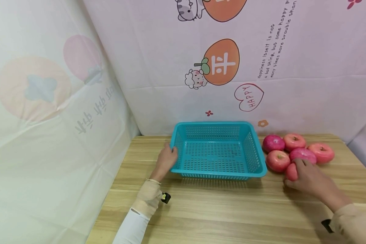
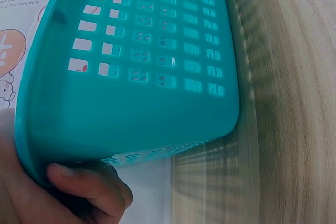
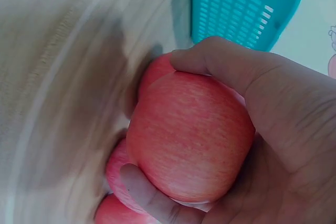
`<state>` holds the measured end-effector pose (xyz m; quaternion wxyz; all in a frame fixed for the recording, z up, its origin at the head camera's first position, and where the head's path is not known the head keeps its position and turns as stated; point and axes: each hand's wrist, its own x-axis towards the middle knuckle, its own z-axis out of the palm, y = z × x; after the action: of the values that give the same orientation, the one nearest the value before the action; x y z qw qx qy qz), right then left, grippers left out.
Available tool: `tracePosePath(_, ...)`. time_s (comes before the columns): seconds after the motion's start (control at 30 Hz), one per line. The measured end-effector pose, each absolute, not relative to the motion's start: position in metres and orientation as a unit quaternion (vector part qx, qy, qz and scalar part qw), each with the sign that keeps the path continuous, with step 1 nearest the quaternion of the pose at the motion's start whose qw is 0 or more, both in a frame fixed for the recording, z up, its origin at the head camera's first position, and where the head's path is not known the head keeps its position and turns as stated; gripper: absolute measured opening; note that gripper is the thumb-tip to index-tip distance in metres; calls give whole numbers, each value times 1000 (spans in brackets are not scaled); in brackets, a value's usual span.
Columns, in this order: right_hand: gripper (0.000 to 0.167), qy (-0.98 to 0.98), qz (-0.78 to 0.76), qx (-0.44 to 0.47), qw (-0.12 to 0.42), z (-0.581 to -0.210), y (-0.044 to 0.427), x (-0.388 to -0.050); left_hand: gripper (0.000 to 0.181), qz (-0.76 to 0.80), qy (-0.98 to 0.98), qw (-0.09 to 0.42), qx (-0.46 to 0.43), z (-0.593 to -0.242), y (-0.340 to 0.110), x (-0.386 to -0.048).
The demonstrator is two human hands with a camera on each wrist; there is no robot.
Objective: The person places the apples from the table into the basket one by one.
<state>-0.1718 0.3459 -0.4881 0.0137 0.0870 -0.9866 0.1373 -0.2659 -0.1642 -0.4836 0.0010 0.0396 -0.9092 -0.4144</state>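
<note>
One round red apple (image 3: 191, 135) is being clamped by the right grip (image 1: 312, 179), a teal plastic basket (image 1: 218, 174) by the left grip (image 1: 166, 158). Gentle pressure is being advised.

Right hand (image 3: 286, 114) grips a red apple (image 3: 191, 135), one digit along its upper edge, another at lower left. Three more pieces of red fruit (image 3: 154, 74) show partly behind it (one above, two lower left), on a wood-grain table (image 3: 68, 77). Teal basket (image 3: 231, 11) at top, perforated side showing, pale printed cloth (image 3: 312, 38) beside it.
</note>
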Motion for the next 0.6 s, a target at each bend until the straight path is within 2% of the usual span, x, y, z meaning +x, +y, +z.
tracePosePath(0.2,83,-987,136,88,19,-477,342,-174,53,-422,-906,-3,41,-482,-163,-264)
tracePosePath(0.43,63,-986,134,93,44,-462,334,-180,52,-421,-906,-6,42,-483,-164,-264)
tracePosePath(0.6,67,-988,129,82,29,-453,329,-185,55,-419,-907,-6,44,-483,-163,-264)
